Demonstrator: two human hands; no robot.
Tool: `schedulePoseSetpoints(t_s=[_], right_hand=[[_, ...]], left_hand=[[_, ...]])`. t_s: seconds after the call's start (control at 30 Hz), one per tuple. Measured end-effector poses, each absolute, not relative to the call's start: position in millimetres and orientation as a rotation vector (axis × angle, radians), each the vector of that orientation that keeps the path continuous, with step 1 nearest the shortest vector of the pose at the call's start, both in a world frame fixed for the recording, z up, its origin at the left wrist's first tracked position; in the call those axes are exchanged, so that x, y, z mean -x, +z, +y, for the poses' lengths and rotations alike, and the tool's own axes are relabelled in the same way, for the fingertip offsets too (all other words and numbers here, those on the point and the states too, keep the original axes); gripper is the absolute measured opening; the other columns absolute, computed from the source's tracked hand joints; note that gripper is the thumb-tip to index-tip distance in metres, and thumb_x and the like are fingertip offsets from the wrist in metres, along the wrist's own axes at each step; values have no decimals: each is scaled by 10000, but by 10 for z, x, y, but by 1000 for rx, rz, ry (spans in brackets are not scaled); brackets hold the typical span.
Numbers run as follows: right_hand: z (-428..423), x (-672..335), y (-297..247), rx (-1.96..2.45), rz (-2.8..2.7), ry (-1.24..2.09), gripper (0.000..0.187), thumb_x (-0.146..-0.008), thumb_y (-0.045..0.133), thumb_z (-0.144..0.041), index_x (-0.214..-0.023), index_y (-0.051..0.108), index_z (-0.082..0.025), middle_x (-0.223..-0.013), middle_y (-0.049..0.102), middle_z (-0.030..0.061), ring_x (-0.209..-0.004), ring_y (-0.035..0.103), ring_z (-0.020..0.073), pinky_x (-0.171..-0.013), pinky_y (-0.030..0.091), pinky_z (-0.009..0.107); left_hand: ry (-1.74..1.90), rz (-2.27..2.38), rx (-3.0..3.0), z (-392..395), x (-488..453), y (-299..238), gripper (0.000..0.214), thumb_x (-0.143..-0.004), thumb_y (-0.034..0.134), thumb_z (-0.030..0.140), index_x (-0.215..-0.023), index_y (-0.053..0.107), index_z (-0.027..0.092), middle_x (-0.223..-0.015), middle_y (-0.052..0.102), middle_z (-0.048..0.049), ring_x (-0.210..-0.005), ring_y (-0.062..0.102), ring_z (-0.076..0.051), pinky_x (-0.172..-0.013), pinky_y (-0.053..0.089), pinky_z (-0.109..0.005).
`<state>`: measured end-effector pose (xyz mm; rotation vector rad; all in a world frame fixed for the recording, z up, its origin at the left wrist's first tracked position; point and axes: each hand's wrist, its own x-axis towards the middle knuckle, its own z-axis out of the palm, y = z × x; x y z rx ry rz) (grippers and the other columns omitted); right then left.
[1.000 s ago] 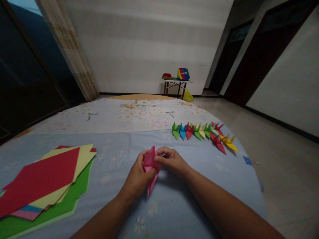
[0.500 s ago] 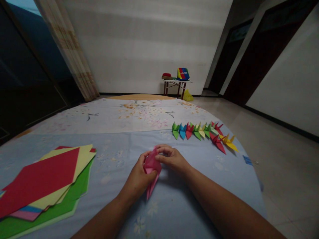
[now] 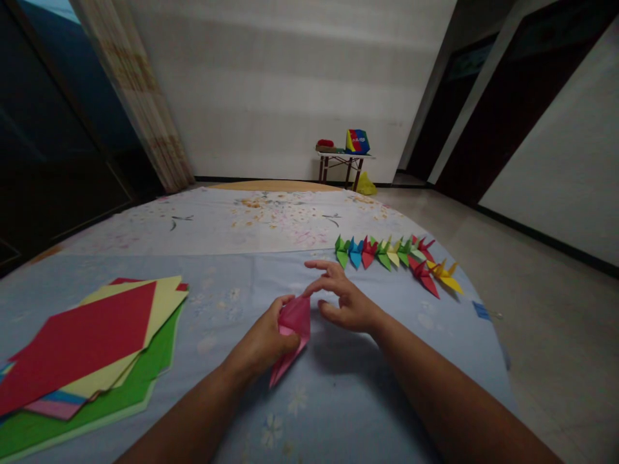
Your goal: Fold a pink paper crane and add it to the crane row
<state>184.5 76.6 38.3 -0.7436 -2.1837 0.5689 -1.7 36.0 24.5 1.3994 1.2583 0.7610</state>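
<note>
A person's two bare hands work over a round table (image 3: 275, 185) spread with a pale blue and white flowered cloth (image 3: 232, 406). At the near middle, the left hand (image 3: 264, 341) grips a folded piece of pink paper (image 3: 294, 314), thumb pressed across its front; the paper tilts, its narrow end pointing toward the near side and slightly left. Just to the right, the right hand (image 3: 349, 299) is raised with its fingers spread apart; one fingertip is at the paper's far corner, though I cannot tell whether it touches. On the near left lies an uneven stack of coloured sheets (image 3: 91, 345), a red one on top, with yellow and green showing beneath. Farther away on the right stands a row of folded paper birds (image 3: 382, 252) in green, blue, red and yellow. Against the far wall, a small stand (image 3: 342, 156) holds a brightly coloured box (image 3: 358, 142).
</note>
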Motion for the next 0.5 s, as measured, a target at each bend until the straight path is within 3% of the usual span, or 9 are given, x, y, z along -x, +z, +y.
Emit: schedulePoseSetpoints(t_s=[0.1, 0.23, 0.5], right_hand=[[745, -1865, 433, 747, -2368, 401, 298, -656, 562, -74, -895, 644, -233, -1317, 401, 45, -1228, 310, 235, -1008, 273, 439], [750, -1892, 445, 784, -2481, 262, 194, -685, 602, -137, -854, 641, -223, -1307, 421, 50, -1235, 281, 257, -998, 263, 473], [772, -1893, 432, 772, -2475, 439, 100, -696, 608, -169, -779, 622, -222, -1238, 508, 50, -1204, 343, 269, -979, 275, 489]], left_hand=[[694, 1254, -1437, 373, 48, 254, 704, -562, 554, 102, -1241, 368, 131, -806, 593, -5, -587, 518, -118, -528, 385, -214], [637, 1247, -1506, 386, 82, 250, 691, -578, 549, 101, -1246, 374, 130, -927, 609, -57, -691, 556, -147, -598, 412, -233], [631, 1184, -1605, 352, 72, 250, 654, -589, 527, 97, -1232, 418, 154, -1008, 608, -69, -775, 582, -177, -679, 439, -266]])
